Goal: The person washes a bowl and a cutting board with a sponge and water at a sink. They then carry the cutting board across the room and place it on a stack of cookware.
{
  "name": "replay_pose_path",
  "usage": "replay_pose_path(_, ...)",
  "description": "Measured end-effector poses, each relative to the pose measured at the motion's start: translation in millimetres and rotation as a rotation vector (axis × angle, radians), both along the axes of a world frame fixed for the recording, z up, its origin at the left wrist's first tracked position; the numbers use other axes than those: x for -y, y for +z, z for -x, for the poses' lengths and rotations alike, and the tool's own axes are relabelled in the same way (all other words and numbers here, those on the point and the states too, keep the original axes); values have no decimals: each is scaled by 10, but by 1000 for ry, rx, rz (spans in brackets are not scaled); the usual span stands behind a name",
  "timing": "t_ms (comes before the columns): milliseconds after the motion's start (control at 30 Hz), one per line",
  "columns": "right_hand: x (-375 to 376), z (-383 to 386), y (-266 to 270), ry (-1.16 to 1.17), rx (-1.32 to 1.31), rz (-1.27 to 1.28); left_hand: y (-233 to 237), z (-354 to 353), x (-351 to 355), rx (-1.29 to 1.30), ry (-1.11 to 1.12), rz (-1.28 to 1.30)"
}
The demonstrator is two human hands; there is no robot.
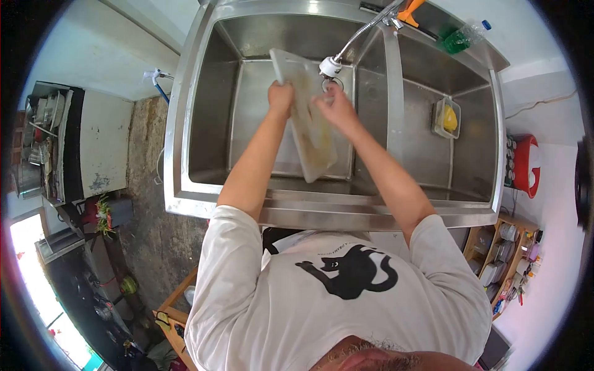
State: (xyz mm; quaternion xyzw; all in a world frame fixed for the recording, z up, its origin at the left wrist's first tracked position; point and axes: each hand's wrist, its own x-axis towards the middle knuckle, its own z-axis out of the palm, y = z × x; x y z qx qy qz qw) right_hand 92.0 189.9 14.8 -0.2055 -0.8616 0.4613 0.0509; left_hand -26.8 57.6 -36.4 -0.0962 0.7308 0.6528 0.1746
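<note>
As the person bends over a double-bowl stainless steel sink [187, 123], the left hand [281, 98] grasps a pale, stained cutting board [312, 145] by its left long edge, fingers wrapped around the slab in its upper half. The board is held aslant inside the left basin [210, 123], one end toward the sink's back edge and the other toward its front edge; whether its lower end touches the basin floor cannot be told. Close to the board's right side, the right hand [338, 110] has its fingers bent, some of them in front of the board's face and others just below a white spray head [330, 65]; one cannot tell whether they grip anything. That spray head hangs from a flexible metal hose [366, 32] which slants down from the sink's back edge, near the partition [395, 111] between the basins. Within the right basin [427, 167], a clear plastic container [438, 117] sits near the right wall with a yellow item [450, 117] inside. Along the sink's back ledge lies an orange-handled tool [409, 11], and nearer the back right corner is a plastic bottle [461, 39] of green liquid with a blue cap. Both forearms reach across the sink's front edge from the short sleeves of a white T-shirt [278, 309] printed with a black cat.
</note>
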Motion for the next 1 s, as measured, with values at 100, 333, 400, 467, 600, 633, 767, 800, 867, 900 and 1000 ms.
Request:
replay_pose_path(100,-211,349,-8,-87,-316,482,201,-29,218,-40,73,-211)
replay_pose_path(333,-264,538,672,-19,-221,562,405,-37,463,-64,259,-372)
replay_pose_path(400,-241,484,765,75,-246,643,437,-41,505,-62,294,-410)
replay_pose_path(467,-296,421,802,143,-238,611,440,-56,562,-59,330,-446)
replay_pose_path(600,-423,388,817,235,-217,556,406,-46,692,-85,304,-487)
replay_pose_path(633,-416,432,815,234,-220,557,430,-61,697,-59,280,-499)
replay_pose_path(767,-191,709,840,199,-311,565,547,-193,652,-31,263,-520)
replay_pose_path(800,-164,729,829,196,-314,569,550,-215,630,-18,278,-512)
replay_pose_path(867,-128,757,830,169,-324,579,566,-237,609,-6,295,-507)
replay_pose_path(900,-161,746,792,174,-324,577,547,-237,607,-9,283,-519)
replay_pose_path(1000,-229,691,719,212,-292,555,486,-223,633,-9,280,-533)
